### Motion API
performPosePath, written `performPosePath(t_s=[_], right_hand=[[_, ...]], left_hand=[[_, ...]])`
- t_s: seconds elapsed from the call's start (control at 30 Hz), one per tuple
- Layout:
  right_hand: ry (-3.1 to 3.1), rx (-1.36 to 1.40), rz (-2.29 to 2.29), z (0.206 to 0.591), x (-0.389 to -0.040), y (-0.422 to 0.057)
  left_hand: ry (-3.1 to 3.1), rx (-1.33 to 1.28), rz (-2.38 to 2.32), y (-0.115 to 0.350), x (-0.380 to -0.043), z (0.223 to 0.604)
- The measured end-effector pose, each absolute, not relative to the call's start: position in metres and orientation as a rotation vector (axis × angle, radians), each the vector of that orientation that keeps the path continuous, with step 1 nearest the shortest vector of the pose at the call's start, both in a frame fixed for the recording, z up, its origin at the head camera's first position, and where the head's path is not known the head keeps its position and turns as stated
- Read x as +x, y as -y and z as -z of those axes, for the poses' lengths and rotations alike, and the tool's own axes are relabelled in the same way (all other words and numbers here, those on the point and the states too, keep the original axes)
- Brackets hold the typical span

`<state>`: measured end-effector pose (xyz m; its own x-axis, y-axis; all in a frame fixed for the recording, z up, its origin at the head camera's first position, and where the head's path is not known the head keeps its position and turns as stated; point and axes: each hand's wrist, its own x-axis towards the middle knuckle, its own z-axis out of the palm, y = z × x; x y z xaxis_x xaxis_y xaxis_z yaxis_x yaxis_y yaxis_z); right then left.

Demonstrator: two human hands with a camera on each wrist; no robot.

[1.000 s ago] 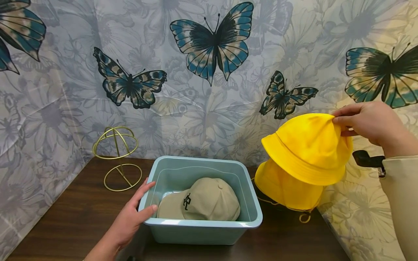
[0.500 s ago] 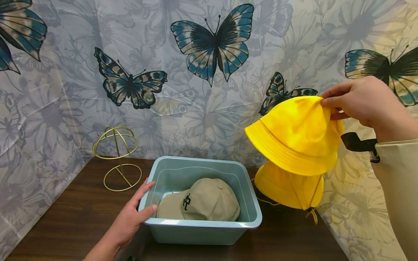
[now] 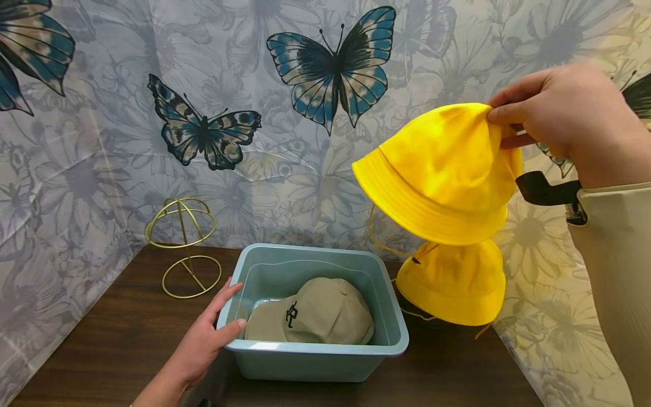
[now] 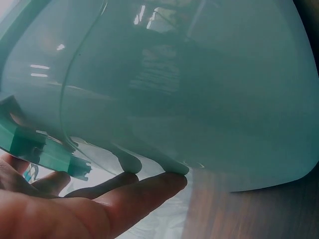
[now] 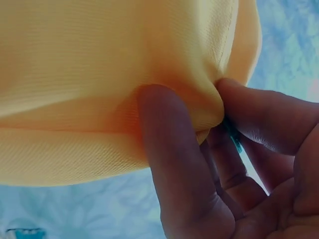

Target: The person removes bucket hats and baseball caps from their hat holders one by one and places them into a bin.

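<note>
In the head view my right hand (image 3: 569,118) pinches the crown of a yellow bucket hat (image 3: 447,169), which hangs in the air with its brim tilted down. The right wrist view shows thumb and fingers squeezing a fold of the hat's cloth (image 5: 99,74). A second yellow bucket hat (image 3: 458,288) stands below it, right of the bin. My left hand (image 3: 198,339) grips the left rim of a light blue plastic bin (image 3: 310,364), thumb over the edge and fingers against the outer wall (image 4: 149,99). Inside the bin lies a beige baseball cap (image 3: 325,311) with a dark monogram.
A gold wire hat stand (image 3: 183,246) is at the back left of the dark wooden table (image 3: 91,333). Behind the table hangs a grey floral cloth (image 3: 310,186) with butterflies. A thin cord (image 3: 378,240) dangles from the raised hat.
My right hand has lifted the upper yellow hat up and to the left, off the lower one, which now shows more. Left hand, bin and cap have stayed put.
</note>
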<state>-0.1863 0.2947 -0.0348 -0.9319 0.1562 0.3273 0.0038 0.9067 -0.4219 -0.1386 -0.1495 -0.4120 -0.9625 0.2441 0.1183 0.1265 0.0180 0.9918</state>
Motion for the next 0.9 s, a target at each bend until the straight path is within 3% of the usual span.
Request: performPosePath(t_s=[0.43,0.9], right_hand=[[2.667,0.097,-0.675,0.013,-0.182,-0.238],[2.677,0.352,-0.816,0.055,-0.148,-0.159]], left_hand=[[-2.158,0.405,-2.112,0.150,-0.139,0.412],[-2.177,0.386,-2.094,0.150,-0.138,0.411]])
